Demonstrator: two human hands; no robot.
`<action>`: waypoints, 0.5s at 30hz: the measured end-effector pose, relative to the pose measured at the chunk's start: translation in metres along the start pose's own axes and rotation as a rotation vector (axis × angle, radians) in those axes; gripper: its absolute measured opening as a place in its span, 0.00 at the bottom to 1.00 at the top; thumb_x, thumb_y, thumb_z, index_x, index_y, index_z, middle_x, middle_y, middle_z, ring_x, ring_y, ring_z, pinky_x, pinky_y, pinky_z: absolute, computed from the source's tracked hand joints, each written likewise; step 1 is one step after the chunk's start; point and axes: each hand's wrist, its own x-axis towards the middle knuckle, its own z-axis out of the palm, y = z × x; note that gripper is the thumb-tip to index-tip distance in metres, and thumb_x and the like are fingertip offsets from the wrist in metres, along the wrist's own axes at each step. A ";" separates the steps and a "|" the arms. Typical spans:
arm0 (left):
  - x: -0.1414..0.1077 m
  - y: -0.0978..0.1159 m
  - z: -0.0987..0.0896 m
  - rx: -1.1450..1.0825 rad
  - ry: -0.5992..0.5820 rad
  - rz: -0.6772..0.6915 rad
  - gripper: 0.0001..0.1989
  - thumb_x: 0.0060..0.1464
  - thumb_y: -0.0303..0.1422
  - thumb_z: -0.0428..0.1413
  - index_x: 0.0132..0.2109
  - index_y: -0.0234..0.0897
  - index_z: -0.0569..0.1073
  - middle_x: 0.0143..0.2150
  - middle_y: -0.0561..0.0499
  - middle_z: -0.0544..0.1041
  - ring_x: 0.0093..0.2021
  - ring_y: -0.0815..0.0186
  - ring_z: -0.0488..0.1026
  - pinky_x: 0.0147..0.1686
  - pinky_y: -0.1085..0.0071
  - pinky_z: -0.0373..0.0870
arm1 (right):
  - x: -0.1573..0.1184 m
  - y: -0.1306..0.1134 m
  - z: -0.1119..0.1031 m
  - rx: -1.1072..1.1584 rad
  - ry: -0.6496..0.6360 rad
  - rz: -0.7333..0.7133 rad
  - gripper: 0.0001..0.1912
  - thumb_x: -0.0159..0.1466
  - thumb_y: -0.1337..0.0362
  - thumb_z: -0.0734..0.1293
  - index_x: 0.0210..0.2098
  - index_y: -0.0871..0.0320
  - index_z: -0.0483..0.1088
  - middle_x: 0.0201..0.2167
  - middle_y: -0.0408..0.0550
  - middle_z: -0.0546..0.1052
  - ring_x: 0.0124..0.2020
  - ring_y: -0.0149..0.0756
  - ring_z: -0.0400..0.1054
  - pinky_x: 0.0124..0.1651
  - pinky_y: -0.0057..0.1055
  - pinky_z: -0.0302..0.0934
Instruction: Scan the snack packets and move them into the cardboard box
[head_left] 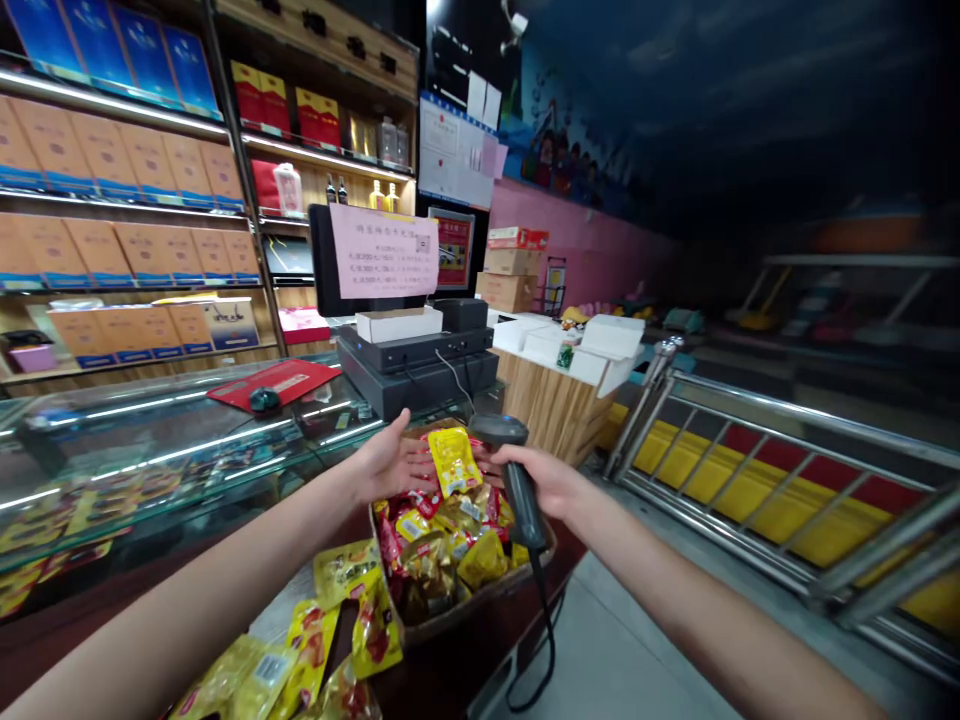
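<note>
A cardboard box full of small yellow, red and gold snack packets stands on the counter. My left hand is at its far left edge, thumb up and fingers spread, with its fingertips beside a yellow packet. My right hand is wrapped round a dark handheld scanner over the right side of the box; the scanner's cable hangs down. More yellow packets lie on the counter, left of the box.
Behind the box are a black cash drawer and a monitor with a pink paper sign. A red mat with a mouse lies on the glass counter. A metal railing runs along the right.
</note>
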 end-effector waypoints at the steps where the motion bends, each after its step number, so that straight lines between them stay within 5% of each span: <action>1: 0.005 0.001 0.000 0.004 0.035 0.017 0.42 0.52 0.57 0.42 0.60 0.23 0.57 0.53 0.28 0.66 0.54 0.48 0.66 0.48 0.54 0.66 | 0.003 -0.001 -0.006 -0.016 0.035 0.011 0.02 0.52 0.72 0.65 0.27 0.62 0.68 0.20 0.46 0.75 0.22 0.31 0.70 0.28 0.26 0.67; 7: -0.021 0.002 -0.033 -0.018 0.114 0.059 0.38 0.54 0.54 0.45 0.60 0.26 0.57 0.55 0.31 0.65 0.54 0.48 0.66 0.49 0.54 0.66 | 0.000 0.010 -0.008 0.029 0.020 -0.100 0.09 0.51 0.73 0.65 0.33 0.61 0.72 0.27 0.47 0.78 0.28 0.31 0.72 0.31 0.24 0.68; 15: -0.143 -0.028 -0.104 -0.048 0.267 0.174 0.31 0.55 0.51 0.47 0.53 0.27 0.66 0.54 0.34 0.69 0.53 0.51 0.68 0.50 0.56 0.65 | -0.014 0.061 0.084 0.045 -0.300 -0.018 0.15 0.49 0.74 0.66 0.38 0.61 0.73 0.47 0.52 0.75 0.52 0.40 0.67 0.54 0.32 0.63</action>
